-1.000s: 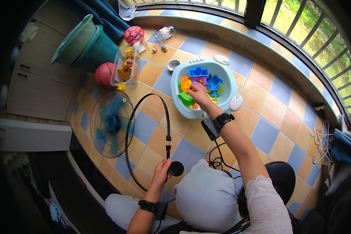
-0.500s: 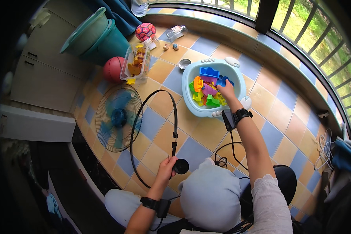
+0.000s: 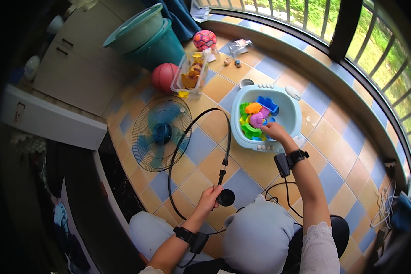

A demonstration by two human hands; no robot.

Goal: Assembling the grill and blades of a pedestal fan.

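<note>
The right hand (image 3: 273, 131) is reached into a pale blue basin (image 3: 291, 114) set on the tiled floor (image 3: 255, 166) near the curved railing edge. Its fingers are closed among the coloured plastic toys (image 3: 255, 119) piled in the basin, but which toy is gripped cannot be told, since the hand covers it. The left hand (image 3: 209, 197) is clamped on a black hose (image 3: 173, 155), close to its round black head (image 3: 225, 197); the hose is looped across the floor and partly overlaps a blue fan (image 3: 161, 133) lying flat. A clear box (image 3: 190, 75) of small toys, a red ball (image 3: 164, 76) and a pink ball (image 3: 204, 39) are seen beyond the fan. Two stacked green tubs (image 3: 146, 36) are placed toward the floor's far left corner. The person's lap is hidden by a grey bundle (image 3: 255, 237).
</note>
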